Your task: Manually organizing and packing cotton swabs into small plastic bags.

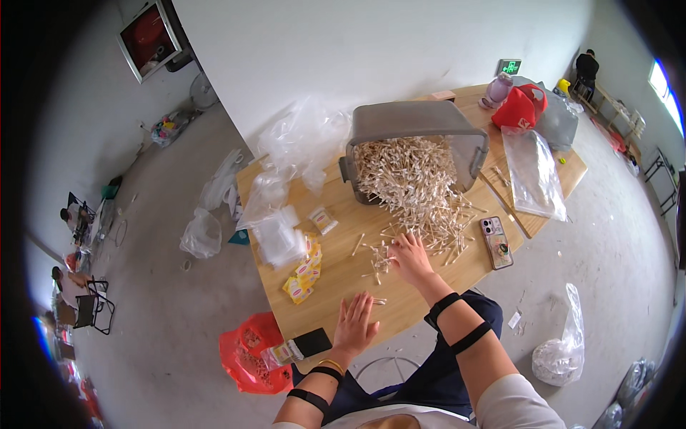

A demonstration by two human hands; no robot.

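Right hand [410, 259] is kinda curled down at the near edge of the cotton swabs [421, 182], but honestly can't tell from here if it's pinching any. Left hand [353, 325] is open, palm down over the table [336, 268], couple of loose swabs [379, 302] by its fingertips. Main pile spills from a tipped gray bin [411, 121], phone [492, 234] to the right, yellow packets [305, 273] off left.

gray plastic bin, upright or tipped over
Tipped: the gray plastic bin lies on its side, white-tipped cotton swabs spilled onto the wooden table.
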